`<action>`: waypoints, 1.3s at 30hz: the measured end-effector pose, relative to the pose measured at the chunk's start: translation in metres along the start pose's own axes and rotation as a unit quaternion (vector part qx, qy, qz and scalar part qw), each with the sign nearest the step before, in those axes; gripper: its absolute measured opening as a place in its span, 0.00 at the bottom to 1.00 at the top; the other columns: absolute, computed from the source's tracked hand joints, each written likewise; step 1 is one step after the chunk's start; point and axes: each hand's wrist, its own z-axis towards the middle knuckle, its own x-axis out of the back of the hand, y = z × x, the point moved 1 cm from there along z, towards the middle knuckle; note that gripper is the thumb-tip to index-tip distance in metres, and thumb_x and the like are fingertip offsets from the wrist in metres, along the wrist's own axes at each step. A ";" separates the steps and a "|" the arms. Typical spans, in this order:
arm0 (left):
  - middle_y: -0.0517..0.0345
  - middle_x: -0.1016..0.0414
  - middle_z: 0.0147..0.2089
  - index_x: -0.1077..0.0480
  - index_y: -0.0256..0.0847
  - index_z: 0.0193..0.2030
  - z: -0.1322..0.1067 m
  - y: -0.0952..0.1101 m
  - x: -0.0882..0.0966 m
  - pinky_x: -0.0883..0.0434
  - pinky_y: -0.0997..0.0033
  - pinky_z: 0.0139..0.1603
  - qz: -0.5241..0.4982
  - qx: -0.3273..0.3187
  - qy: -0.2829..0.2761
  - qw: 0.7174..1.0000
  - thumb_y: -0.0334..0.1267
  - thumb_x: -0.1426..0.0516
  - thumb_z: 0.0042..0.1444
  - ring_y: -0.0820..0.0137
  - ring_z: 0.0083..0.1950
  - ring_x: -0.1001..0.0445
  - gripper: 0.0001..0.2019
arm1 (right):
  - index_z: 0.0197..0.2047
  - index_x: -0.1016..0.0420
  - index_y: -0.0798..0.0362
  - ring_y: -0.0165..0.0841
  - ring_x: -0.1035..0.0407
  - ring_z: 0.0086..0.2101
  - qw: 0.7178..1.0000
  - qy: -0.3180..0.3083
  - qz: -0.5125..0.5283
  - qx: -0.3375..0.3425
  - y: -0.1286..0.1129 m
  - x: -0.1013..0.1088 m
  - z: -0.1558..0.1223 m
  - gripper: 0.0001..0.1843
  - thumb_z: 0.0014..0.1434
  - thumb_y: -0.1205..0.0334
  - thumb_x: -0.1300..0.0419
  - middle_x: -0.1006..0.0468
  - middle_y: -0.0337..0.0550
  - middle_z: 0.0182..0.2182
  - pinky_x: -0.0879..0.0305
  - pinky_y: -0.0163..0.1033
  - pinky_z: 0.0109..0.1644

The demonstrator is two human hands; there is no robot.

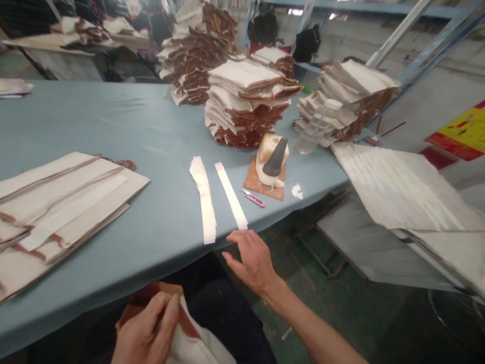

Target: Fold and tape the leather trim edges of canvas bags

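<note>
My left hand [147, 328] pinches the edge of a cream and brown fabric piece [195, 341] over my lap, below the table edge. At the near table edge, my right hand [252, 260] is held with thumb and fingers apart and nothing between them. It is closest to the lower end of a narrow white strip [231, 194]; whether it touches the strip I cannot tell. A wider stack of white strips [204, 202] lies to its left. Pink-handled thread snips [253, 198] rest to the right of the narrow strip.
Behind the snips, a yellowish-white container with a dark cone [276, 159] stands on a brown square [252, 177]. Layered cream and brown fabric pieces [87, 174] lie left on the blue-green table [159, 217]. Tall fabric stacks [246, 103] and a clear bottle [314, 129] stand behind.
</note>
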 end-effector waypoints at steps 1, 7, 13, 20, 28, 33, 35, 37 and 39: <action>0.62 0.25 0.23 0.28 0.46 0.25 0.006 0.003 -0.004 0.28 0.74 0.28 0.002 0.001 -0.007 1.000 0.54 0.45 0.69 0.67 0.25 0.25 0.22 | 0.56 0.23 0.52 0.47 0.25 0.55 1.000 -0.003 -0.007 0.022 0.001 -0.005 0.008 0.17 0.65 0.66 0.33 0.18 0.56 0.55 0.29 0.52 0.61; 0.63 0.28 0.22 0.30 0.44 0.24 0.034 0.011 -0.020 0.31 0.75 0.28 -0.001 0.030 -0.014 0.999 0.55 0.46 0.69 0.69 0.24 0.28 0.25 | 0.58 0.22 0.50 0.46 0.28 0.53 0.990 -0.052 -0.032 0.125 0.007 -0.033 0.045 0.19 0.65 0.67 0.31 0.18 0.53 0.55 0.33 0.51 0.58; 0.64 0.25 0.23 0.26 0.44 0.29 0.055 0.019 -0.011 0.34 0.75 0.26 -0.004 0.057 -0.015 0.998 0.51 0.45 0.69 0.71 0.24 0.28 0.20 | 0.44 0.18 0.49 0.40 0.28 0.48 0.986 -0.083 -0.009 0.145 0.011 -0.026 0.049 0.04 0.72 0.60 0.35 0.15 0.46 0.49 0.39 0.47 0.55; 0.59 0.15 0.31 0.25 0.43 0.45 0.076 0.022 -0.021 0.23 0.71 0.35 0.025 0.013 -0.014 1.000 0.51 0.46 0.69 0.64 0.31 0.15 0.15 | 0.39 0.18 0.52 0.37 0.26 0.46 0.993 -0.095 0.031 0.066 0.000 -0.011 0.062 0.11 0.75 0.66 0.40 0.13 0.45 0.44 0.41 0.45 0.55; 0.54 0.12 0.37 0.27 0.41 0.66 0.093 0.025 -0.040 0.24 0.67 0.36 0.114 -0.036 -0.094 0.988 0.43 0.49 0.72 0.60 0.34 0.13 0.21 | 0.35 0.18 0.53 0.36 0.27 0.39 0.988 -0.145 0.044 -0.022 -0.003 0.002 0.083 0.14 0.73 0.64 0.39 0.15 0.42 0.34 0.43 0.41 0.49; 0.46 0.11 0.41 0.28 0.39 0.69 0.099 0.022 -0.054 0.23 0.63 0.40 0.185 -0.033 -0.133 0.973 0.39 0.49 0.73 0.52 0.41 0.11 0.22 | 0.35 0.21 0.51 0.34 0.29 0.34 0.982 -0.159 0.062 -0.082 0.002 0.003 0.096 0.14 0.73 0.61 0.41 0.18 0.39 0.31 0.44 0.38 0.41; 0.45 0.11 0.42 0.29 0.39 0.70 0.100 0.023 -0.055 0.23 0.63 0.40 0.206 -0.026 -0.147 0.967 0.37 0.49 0.73 0.52 0.42 0.11 0.22 | 0.37 0.22 0.50 0.33 0.30 0.32 0.979 -0.158 0.075 -0.103 0.006 0.003 0.103 0.14 0.75 0.59 0.44 0.19 0.37 0.30 0.44 0.37 0.38; 0.45 0.10 0.44 0.30 0.40 0.71 0.101 0.025 -0.052 0.23 0.64 0.40 0.220 -0.021 -0.162 0.962 0.37 0.49 0.74 0.52 0.44 0.11 0.22 | 0.39 0.24 0.49 0.33 0.29 0.31 0.978 -0.151 0.088 -0.115 0.009 0.003 0.111 0.14 0.76 0.58 0.47 0.20 0.36 0.30 0.43 0.36 0.37; 0.46 0.10 0.43 0.29 0.41 0.70 0.103 0.028 -0.048 0.23 0.63 0.41 0.227 -0.019 -0.180 0.957 0.37 0.49 0.75 0.52 0.44 0.11 0.21 | 0.42 0.25 0.49 0.33 0.28 0.31 0.978 -0.141 0.100 -0.119 0.010 0.001 0.121 0.13 0.76 0.59 0.49 0.21 0.35 0.30 0.41 0.35 0.37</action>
